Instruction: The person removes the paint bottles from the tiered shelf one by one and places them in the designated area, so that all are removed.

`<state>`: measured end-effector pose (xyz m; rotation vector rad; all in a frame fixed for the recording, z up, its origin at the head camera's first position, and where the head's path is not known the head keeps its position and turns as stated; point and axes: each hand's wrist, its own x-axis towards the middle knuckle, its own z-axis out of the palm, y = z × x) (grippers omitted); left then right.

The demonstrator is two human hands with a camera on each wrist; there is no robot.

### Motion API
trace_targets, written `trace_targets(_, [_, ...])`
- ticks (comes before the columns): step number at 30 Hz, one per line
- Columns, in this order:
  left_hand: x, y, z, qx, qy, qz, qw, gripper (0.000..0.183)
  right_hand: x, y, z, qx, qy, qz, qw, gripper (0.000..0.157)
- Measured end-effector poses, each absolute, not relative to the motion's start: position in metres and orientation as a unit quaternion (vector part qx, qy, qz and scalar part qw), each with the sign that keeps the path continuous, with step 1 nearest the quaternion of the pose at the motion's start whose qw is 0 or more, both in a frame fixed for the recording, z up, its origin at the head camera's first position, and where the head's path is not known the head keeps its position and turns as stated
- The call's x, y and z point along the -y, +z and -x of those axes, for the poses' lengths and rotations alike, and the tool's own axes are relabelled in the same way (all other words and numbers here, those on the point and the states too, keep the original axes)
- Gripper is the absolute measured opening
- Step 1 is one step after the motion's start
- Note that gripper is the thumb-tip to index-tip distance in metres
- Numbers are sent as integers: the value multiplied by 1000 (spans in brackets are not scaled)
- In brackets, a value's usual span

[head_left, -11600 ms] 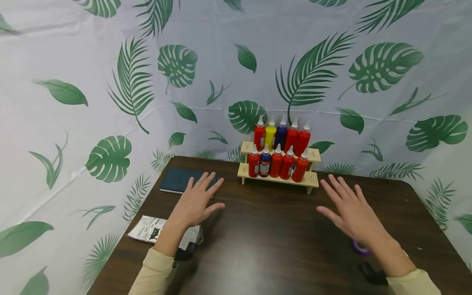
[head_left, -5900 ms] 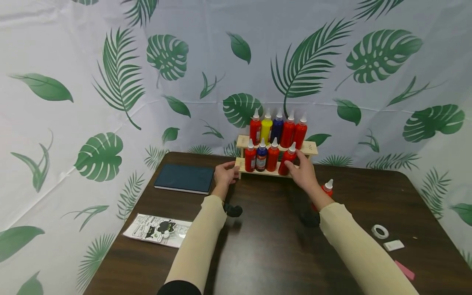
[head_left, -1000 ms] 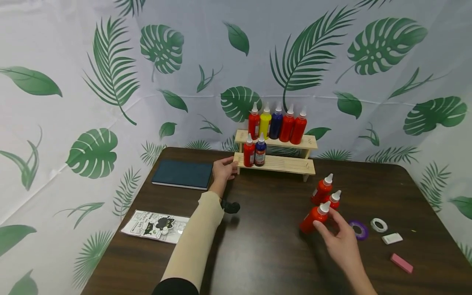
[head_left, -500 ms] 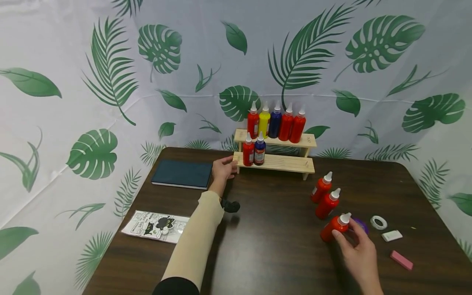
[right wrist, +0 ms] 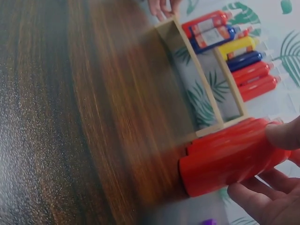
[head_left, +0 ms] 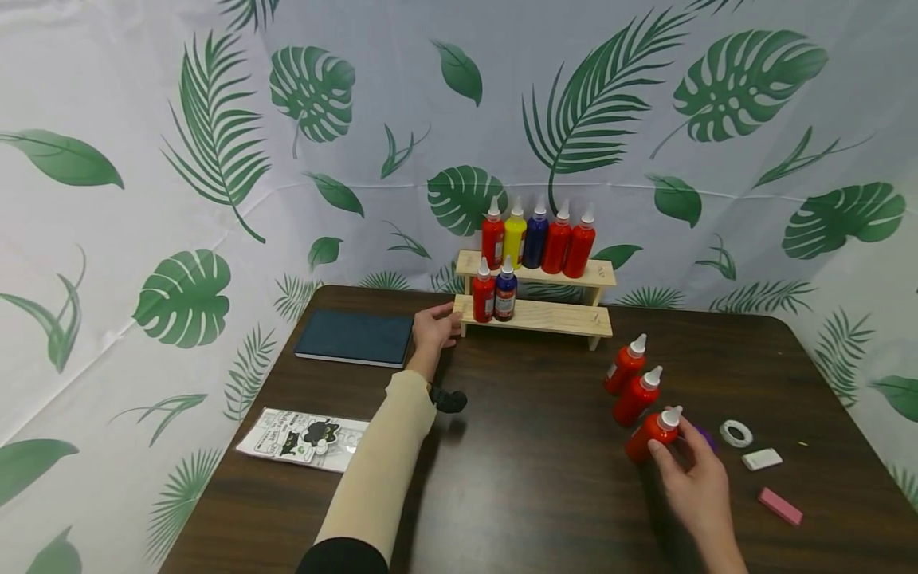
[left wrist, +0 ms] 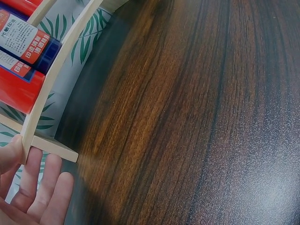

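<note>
My left hand (head_left: 434, 331) pinches the left end of a two-step wooden rack (head_left: 559, 316); in the left wrist view the thumb lies over the board and the fingers under it. A red squeeze bottle (head_left: 649, 438) with a white nozzle is in my right hand (head_left: 697, 482), gripped between thumb and fingers. Just behind it stand two more red bottles (head_left: 634, 401) on the table. The lower step carries one red bottle (head_left: 483, 300) and one dark blue bottle (head_left: 505, 298) at its left. Red, yellow (head_left: 514, 241) and blue bottles line the upper step.
Right of my right hand lie a white tape roll (head_left: 735, 434), a white eraser (head_left: 762, 459) and a pink eraser (head_left: 780, 506). A purple roll (head_left: 706, 437) is partly hidden behind that hand. On the left are a dark notebook (head_left: 355, 338) and a cat-print packet (head_left: 304, 438).
Three red bottles have left the lower step for the table's right side. Within the last second my right hand carried the third rightward, in front of the other two. My left hand stayed put.
</note>
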<state>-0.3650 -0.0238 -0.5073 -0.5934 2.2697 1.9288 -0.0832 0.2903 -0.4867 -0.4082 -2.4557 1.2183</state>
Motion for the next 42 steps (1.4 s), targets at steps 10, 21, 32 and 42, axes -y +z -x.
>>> trace_targets(10, [22,-508,364,-747,634,192,49,27,-285,-458,80,872,399,185,217,56])
trace_targets(21, [21,-508,365,-745,634,199,52,27,-241,-405,113,853,383,-17,354,48])
trace_targets(32, [21,-507,366,-744,637,196,55,26,-187,-427,224,874,461,-50,146,52])
trace_targets(42, [23,-505,365,-740,641,194,56,27,-170,-442,298,878,472,-33,75,62])
